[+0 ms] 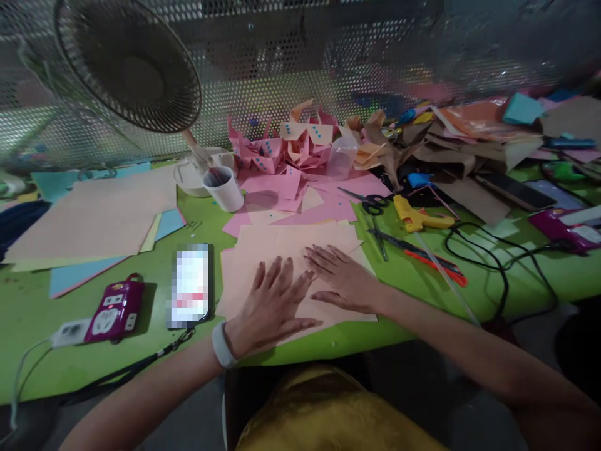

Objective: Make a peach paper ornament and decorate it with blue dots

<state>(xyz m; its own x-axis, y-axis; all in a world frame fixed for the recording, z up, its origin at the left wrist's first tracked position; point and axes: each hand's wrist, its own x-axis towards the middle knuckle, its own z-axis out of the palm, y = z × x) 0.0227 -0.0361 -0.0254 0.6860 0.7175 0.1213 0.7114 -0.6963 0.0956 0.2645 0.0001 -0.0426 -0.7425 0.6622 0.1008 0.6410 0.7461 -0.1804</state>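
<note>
A sheet of peach paper lies flat at the front edge of the green table, directly before me. My left hand rests on its left part, palm down with fingers spread. On its right part lies my right hand, also palm down, fingers stretched toward the left. The fingertips of both hands come close together near the middle of the sheet. Neither hand grips anything. Just right of the paper are black-handled scissors, and a smartphone with a lit screen lies to its left.
A stack of coloured paper, a purple power outlet, a white cup and a fan stand left. Folded pink paper pieces pile up behind. At right lie a yellow glue gun, a cutter, cables and brown paper scraps.
</note>
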